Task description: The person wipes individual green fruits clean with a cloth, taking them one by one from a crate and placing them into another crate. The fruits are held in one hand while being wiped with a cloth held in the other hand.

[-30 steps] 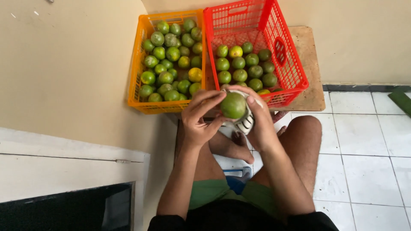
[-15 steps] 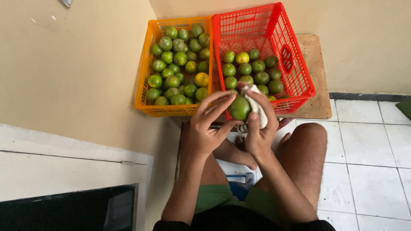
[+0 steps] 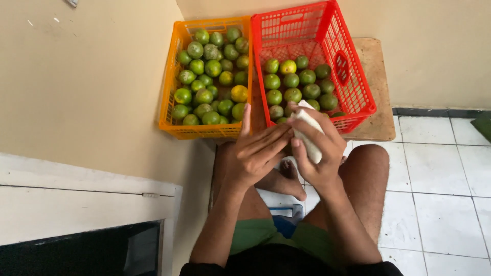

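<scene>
Gripping a white cloth (image 3: 307, 134), the right hand (image 3: 316, 148) meets the left hand (image 3: 255, 153), whose flat fingers hide whatever sits between them, just near of the red crate (image 3: 358, 97).

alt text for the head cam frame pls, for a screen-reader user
Seen from above, a seated person's left hand and right hand meet over their lap, the right gripping a white cloth; any fruit between the palms is hidden. Ahead sit an orange crate and a red crate, both holding green citrus fruit, on a wooden board over white floor tiles.
</scene>
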